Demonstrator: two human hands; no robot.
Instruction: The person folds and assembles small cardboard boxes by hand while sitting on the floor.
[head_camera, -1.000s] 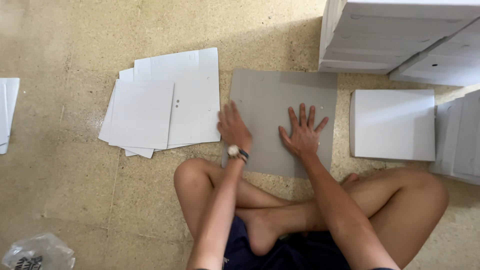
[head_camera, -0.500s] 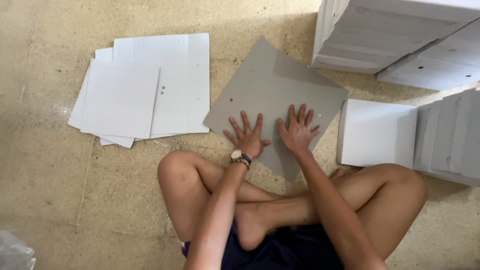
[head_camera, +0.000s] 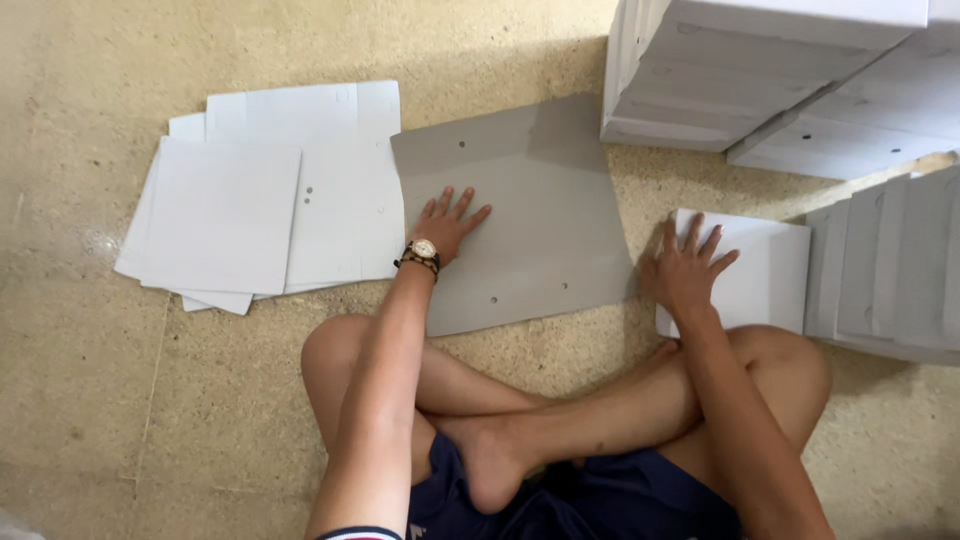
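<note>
So our right hand (head_camera: 688, 268) has come off the grey board (head_camera: 520, 215) and is now flat, fingers spread, on the white sheet stack (head_camera: 765, 270) just beside it, gripping nothing. Our left hand (head_camera: 447, 222) stays pressed open-palmed on the board, so it's pinned one-handed. The board lies flat on the floor (head_camera: 100, 400) ahead of our crossed legs, rotated, long axis running left-right, dipping slightly left.

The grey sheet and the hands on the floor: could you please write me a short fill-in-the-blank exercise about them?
1. The left hand lies flat on the ____ sheet.
2. The right hand rests on a ____ board.
3. A wristwatch sits on the ____ wrist.
4. Both hands lie with fingers ____.

Missing words: grey; white; left; spread
</note>
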